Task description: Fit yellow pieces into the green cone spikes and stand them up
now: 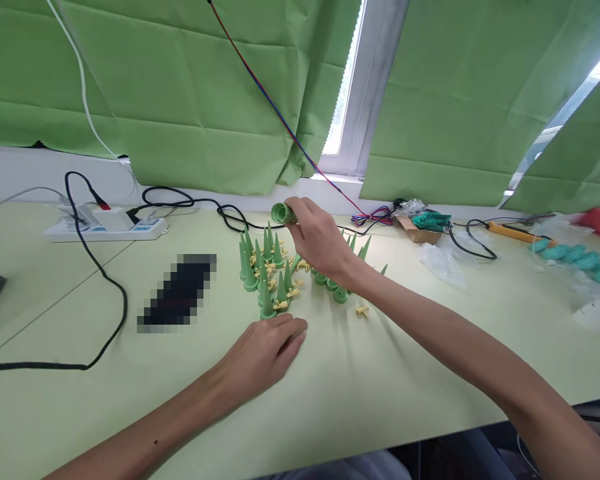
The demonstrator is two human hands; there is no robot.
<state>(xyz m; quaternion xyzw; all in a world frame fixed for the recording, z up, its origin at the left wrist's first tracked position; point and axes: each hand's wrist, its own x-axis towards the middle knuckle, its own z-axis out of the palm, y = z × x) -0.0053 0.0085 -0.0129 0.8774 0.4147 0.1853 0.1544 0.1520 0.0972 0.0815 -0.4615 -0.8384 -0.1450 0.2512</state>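
Note:
My right hand point(317, 233) is raised above the far part of the group, its fingers wrapped round a green hollow-based piece point(281, 213). The round open end of that piece faces left; the rest is hidden in the hand. Below stand several green cones point(267, 300) with pointed tips and round bases, and small yellow tap-shaped fittings point(281, 305) lie among them. More green pieces point(341, 295) are partly covered by my right hand and forearm. My left hand point(270, 347) rests on the table just in front of the nearest cones, fingers curled in, nothing visible in them.
One yellow fitting point(362, 311) lies apart, right of the group. A blurred-out dark object point(180, 293) is on the left, with a power strip point(105, 230) and black cable behind. Along the wall sit a cardboard box point(419, 230) and plastic bags point(443, 263).

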